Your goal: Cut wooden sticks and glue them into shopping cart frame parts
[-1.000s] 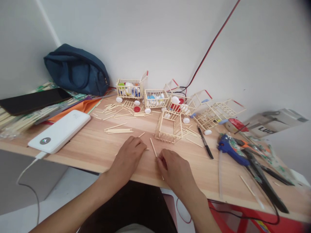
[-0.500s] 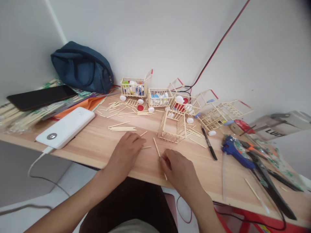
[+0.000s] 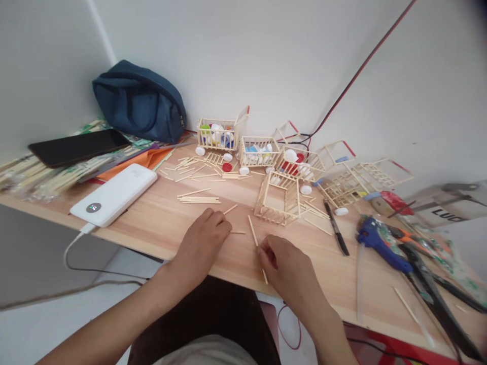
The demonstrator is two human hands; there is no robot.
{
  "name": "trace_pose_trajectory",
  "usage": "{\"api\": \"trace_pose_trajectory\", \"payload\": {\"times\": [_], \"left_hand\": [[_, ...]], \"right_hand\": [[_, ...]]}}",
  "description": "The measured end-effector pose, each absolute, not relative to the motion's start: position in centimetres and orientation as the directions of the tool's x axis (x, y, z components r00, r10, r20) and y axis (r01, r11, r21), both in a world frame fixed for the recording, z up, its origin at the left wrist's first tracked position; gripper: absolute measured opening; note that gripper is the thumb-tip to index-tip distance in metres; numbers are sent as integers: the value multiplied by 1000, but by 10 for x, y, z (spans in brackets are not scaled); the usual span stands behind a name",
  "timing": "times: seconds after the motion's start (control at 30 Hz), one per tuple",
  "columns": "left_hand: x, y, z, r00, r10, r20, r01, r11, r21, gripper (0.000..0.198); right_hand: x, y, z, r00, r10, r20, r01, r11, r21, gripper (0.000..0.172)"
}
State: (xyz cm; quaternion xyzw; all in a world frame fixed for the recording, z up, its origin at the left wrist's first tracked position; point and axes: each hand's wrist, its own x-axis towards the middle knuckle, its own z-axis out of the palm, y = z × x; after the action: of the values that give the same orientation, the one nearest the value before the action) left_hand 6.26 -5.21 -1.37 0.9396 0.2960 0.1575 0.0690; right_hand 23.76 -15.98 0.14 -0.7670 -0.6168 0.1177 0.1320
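Observation:
My left hand (image 3: 205, 235) rests on the tabletop with its fingers curled together over short thin wooden sticks. One stick (image 3: 231, 209) pokes out beyond the fingertips, and a second stick (image 3: 239, 232) shows beside them; their other ends are hidden. Between thumb and fingers my right hand (image 3: 287, 263) pinches a longer wooden stick (image 3: 252, 229), which slants over the table toward its front edge. Just beyond both hands stands an open basket frame (image 3: 277, 219) built from sticks. A small pile of sticks (image 3: 200, 200) lies past my left hand.
Several stick-built miniature shopping carts (image 3: 218, 147) with bottle-cap wheels line the wall. A blue bag (image 3: 139, 104), a phone (image 3: 79, 147) and a white power bank (image 3: 114, 195) are at left. At right lie a pen (image 3: 337, 228), a blue glue gun (image 3: 384, 248) and black-handled tools (image 3: 437, 299).
The whole view has shifted slightly, so things appear farther right. Both hands keep nearly the same places on the table, and the right one still pinches its stick.

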Motion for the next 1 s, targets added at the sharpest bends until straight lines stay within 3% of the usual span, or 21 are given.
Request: {"api": "trace_pose_trajectory", "payload": {"times": [0.33, 0.7, 1.0], "left_hand": [[68, -57, -14, 757, 600, 258, 571, -800, 183, 21], [77, -60, -14, 719, 627, 300, 614, -775, 148, 21], [76, -61, -17, 704, 652, 280, 566, -754, 333, 36]], "right_hand": [[231, -159, 8, 222, 974, -52, 935, -228, -272, 15], [229, -158, 10, 205, 977, -62, 933, -214, -288, 14], [229, -159, 8, 175, 983, -48, 939, -182, -292, 14]]}}
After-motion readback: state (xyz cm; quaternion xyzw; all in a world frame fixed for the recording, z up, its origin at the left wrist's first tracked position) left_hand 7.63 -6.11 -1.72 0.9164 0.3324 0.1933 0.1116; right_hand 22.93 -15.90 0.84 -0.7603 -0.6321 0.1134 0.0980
